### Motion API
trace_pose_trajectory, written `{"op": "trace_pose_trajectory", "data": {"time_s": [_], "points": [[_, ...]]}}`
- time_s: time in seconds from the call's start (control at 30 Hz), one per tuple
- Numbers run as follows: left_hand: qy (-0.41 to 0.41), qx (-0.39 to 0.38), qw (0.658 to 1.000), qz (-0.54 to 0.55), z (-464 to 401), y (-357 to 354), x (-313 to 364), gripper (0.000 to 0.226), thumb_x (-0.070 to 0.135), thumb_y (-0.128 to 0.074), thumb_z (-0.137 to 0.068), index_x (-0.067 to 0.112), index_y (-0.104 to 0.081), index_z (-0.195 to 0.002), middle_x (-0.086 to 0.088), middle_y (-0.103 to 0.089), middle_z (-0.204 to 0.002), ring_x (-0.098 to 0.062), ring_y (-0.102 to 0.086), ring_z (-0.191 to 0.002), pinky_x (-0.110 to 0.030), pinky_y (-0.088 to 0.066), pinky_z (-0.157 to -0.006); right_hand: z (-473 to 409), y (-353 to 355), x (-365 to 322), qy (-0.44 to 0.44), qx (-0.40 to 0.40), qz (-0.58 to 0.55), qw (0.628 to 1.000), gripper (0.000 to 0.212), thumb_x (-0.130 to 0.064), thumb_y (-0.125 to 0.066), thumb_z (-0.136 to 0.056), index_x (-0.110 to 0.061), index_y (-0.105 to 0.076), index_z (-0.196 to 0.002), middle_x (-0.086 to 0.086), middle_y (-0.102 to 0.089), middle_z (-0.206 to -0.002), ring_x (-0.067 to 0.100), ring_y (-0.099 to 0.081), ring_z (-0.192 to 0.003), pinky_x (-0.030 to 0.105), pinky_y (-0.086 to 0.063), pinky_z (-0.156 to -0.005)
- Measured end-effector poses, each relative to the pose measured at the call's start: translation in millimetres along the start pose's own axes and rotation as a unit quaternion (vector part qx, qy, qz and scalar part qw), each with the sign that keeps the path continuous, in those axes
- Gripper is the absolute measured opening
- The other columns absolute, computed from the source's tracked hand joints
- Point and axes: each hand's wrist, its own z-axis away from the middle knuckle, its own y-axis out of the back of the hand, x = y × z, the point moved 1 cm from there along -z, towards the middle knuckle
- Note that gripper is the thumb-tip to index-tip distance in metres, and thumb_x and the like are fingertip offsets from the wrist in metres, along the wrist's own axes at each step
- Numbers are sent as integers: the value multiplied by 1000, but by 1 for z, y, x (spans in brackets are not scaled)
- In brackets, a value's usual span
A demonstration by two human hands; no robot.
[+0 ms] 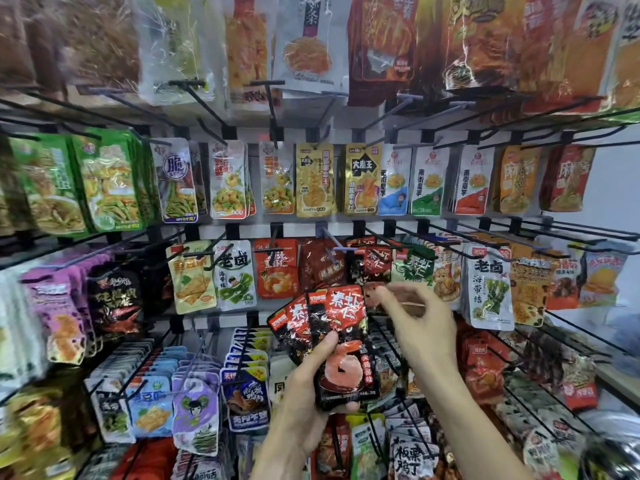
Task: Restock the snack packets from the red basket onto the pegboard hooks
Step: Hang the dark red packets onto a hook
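Packets [341, 344] sit fanned in our left hand [308, 403]; our right hand [420, 322] pinches one's top, whose hole we should align squarely with the hook [329, 242].

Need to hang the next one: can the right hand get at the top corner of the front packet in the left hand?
Probably yes: right hand is beside the front packet, nothing between.

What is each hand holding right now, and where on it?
The left hand grips a small stack of red-and-black snack packets by their lower half, thumb across the front. The right hand pinches the top corner of one packet.
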Motion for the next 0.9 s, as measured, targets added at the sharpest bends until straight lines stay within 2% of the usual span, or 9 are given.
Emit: {"op": "trace_pose_trajectory", "data": {"time_s": [0.1, 0.2, 0.33, 0.43, 0.57, 0.67, 0.77, 0.87, 0.9], "points": [[7, -4, 1000, -19, 1, -8, -3, 31, 51, -76, -79, 23, -87, -87, -10, -79, -91, -24, -71, -77, -32, -56, -52, 20, 5, -8, -37, -77, -75, 994, 37, -49, -87, -74, -25, -74, -98, -5, -74, -91, 1, -66, -81, 17, -49, -74], [15, -10, 1000, -25, 2, -16, -7, 42, 57, -79, -72, 23, -86, -94, -15, -79, -102, -28, -71, -88, -34, -58, -58, 18, 5, -4, -64, -83, -67, 992, 40, -39, -93, -69, -22, -72, -99, 3, -73, -89, 10, -66, -82, 14, -50, -70], [18, -26, 999, -26, 3, -21, -8, 42, 59, -75, -71, 24, -87, -90, -13, -80, -97, -24, -71, -83, -32, -58, -55, 14, 15, 4, -97, -98, -112, 984, 37, -27, -90, -77, -15, -69, -106, 3, -76, -95, 17, -73, -90, 20, -54, -77], [24, -31, 999, -7, 3, -22, -7, 52, 55, -75, -80, 13, -84, -108, -18, -79, -108, -27, -73, -82, -29, -56, -48, 14, 23, 8, -135, -123, -194, 964, 30, -17, -78, -90, -11, -61, -115, 7, -79, -102, 20, -76, -98, 32, -55, -85], [33, -23, 999, 12, 2, -20, -7, 52, 52, -71, -89, 9, -80, -116, -19, -79, -111, -28, -76, -80, -28, -55, -43, 7, 25, 9, -158, -81, -250, 952, 34, -17, -76, -92, -15, -59, -121, 9, -77, -110, 19, -74, -102, 30, -51, -85], [16, -23, 999, 17, 0, -17, -6, 44, 49, -71, -86, 8, -86, -97, -19, -80, -102, -23, -74, -69, -28, -54, -41, -5, 23, 3, -138, -31, -256, 956, 35, -14, -75, -93, -20, -57, -122, 4, -68, -110, 6, -64, -101, 22, -43, -84], [-7, -17, 999, 27, 3, -13, -3, 34, 46, -72, -80, 17, -87, -85, -16, -80, -91, -22, -71, -60, -29, -52, -41, -17, 23, -3, -105, -18, -241, 965, 34, -14, -72, -96, -20, -53, -124, 4, -67, -111, 5, -61, -101, 30, -41, -95], [-3, -7, 999, 46, 6, -7, -2, 36, 44, -73, -79, 16, -83, -99, -17, -80, -94, -25, -71, -59, -29, -52, -39, -26, 21, -8, -74, -10, -202, 977, 26, -13, -70, -98, -22, -57, -119, 2, -67, -113, 11, -68, -86, 24, -53, -77], [0, -5, 999, 52, 7, -6, -1, 36, 44, -74, -77, 15, -83, -96, -18, -80, -95, -27, -71, -60, -29, -52, -38, -28, 20, -9, -63, -8, -182, 981, 24, -14, -69, -98, -25, -59, -117, 2, -66, -118, 10, -69, -85, 24, -57, -71]]}}
